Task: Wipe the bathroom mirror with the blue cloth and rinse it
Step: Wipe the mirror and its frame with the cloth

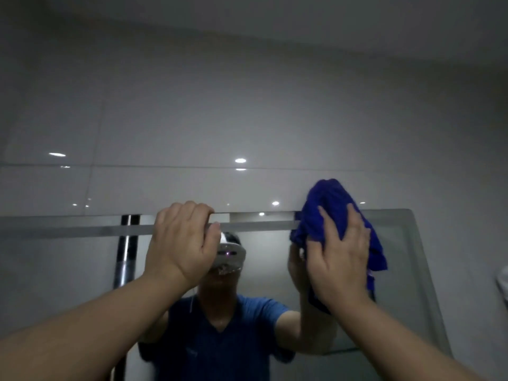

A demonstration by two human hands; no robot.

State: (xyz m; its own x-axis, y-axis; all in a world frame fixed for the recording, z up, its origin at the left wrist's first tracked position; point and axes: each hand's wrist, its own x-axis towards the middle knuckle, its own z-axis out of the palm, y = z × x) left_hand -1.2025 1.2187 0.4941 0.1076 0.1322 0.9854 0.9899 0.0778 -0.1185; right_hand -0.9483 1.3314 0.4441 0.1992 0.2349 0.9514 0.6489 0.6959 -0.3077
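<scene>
Evidently mid-wipe: right hand (341, 259), fingers (354, 224) spread, pressed cloth (330, 199) flat on mirror (55, 270), upper right corner; left hand (181, 240) fingers clamped over mirror top edge. Risk was bunched cloth slipping from open palm.

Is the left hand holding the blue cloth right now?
No, the blue cloth is pressed to the mirror under the right hand, while the left hand grips the mirror's top edge.

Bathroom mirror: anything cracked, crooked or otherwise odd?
Nothing stands out. The frameless glass mirror shows no cracks; the left hand grips its top edge while the right hand presses the bunched blue cloth on it.
</scene>
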